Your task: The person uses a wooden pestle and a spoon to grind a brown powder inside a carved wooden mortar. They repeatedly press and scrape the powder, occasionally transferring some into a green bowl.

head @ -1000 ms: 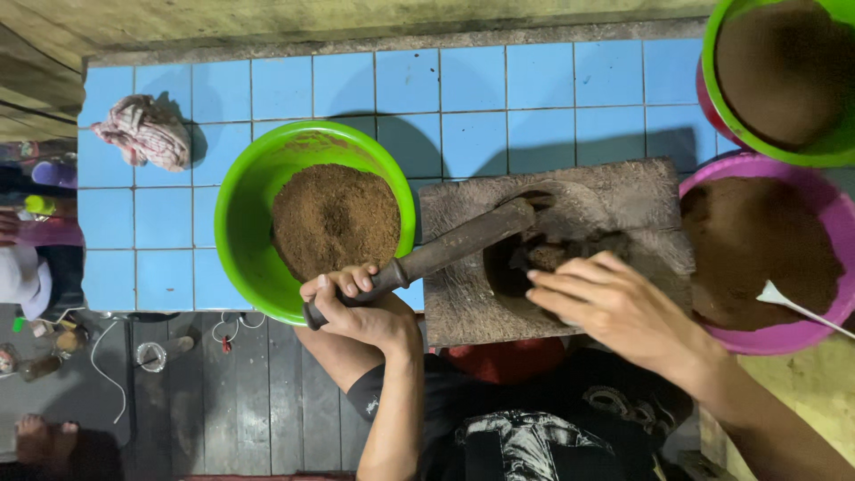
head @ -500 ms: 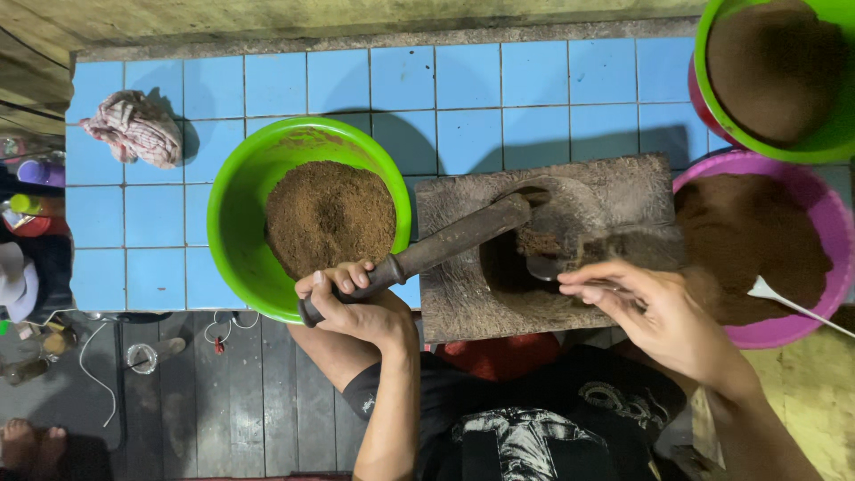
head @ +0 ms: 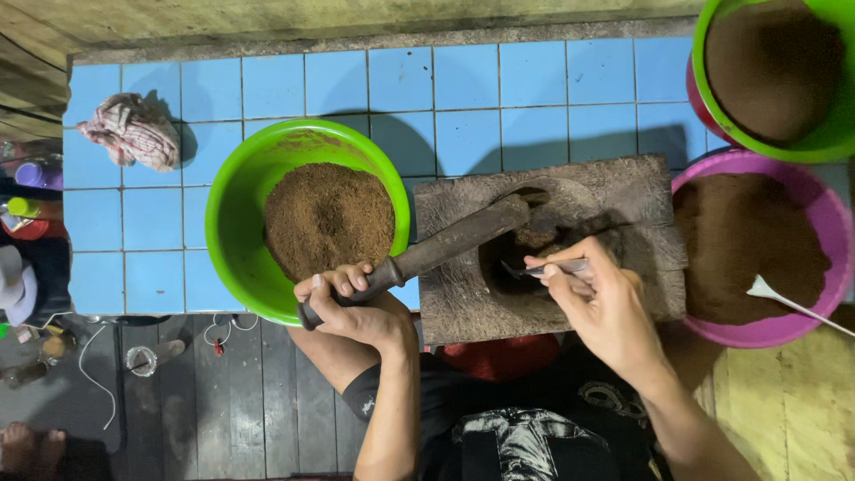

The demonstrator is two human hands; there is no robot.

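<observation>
Stone mortar block on blue-tiled bench | left hand fingers wrapped around pestle, propped on rim | right hand fingers pinching spoon in hollow | best scrape gently, pestle steady.

Bright green bowl left of grey-brown stone mortar, holding reddish-brown powder. Dark brown pestle across mortar's left edge. Silvery spoon over mortar's dark hollow. Pink-magenta bowl right of mortar, darker brown powder, white spoon in it. Second green bowl above-right of mortar, dark brown fill. Light blue tiles with grey grout behind mortar. Red-and-white checked cloth far left of mortar. Black shirt with pale print below mortar.
</observation>
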